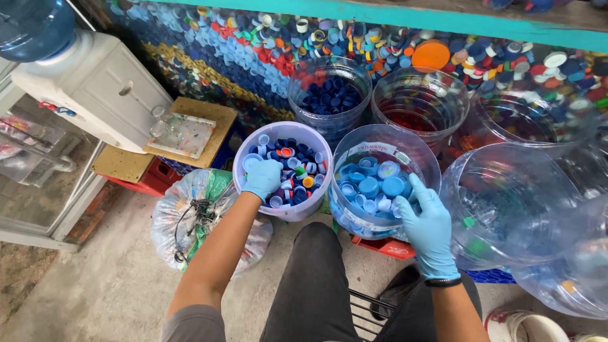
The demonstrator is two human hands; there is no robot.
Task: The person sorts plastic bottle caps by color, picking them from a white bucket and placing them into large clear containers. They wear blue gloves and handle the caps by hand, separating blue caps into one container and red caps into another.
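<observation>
The person sat with both gloved hands reaching forward into tubs of plastic bottle caps. The left hand [263, 179], in a blue glove, was curled down into the white tub [244, 183] of mixed caps [297, 171], fingers bent narrowly among them; whether it actually gripped any cap could not be told. That tub sat at about eleven o'clock from the person's knees. The right hand [427, 221], also gloved in blue, lay with fingers spread wide against the near wall of the clear tub [415, 152], which held light blue caps [373, 183] and stood just beside the white tub, at about one o'clock. It rested on the rim and side without closing round anything.

Farther off at twelve o'clock stood a clear tub of dark blue caps [329, 95], and beside it, toward one o'clock, one with red caps [411, 117] in its bottom. Large clear water jugs [506, 202] lay at three o'clock. A tied plastic bag [190, 215] sat on the floor at nine o'clock, touching the white tub. Behind everything, a wall of caps [253, 50] in many colours ran across, and a white water dispenser [95, 82] stood at ten o'clock.
</observation>
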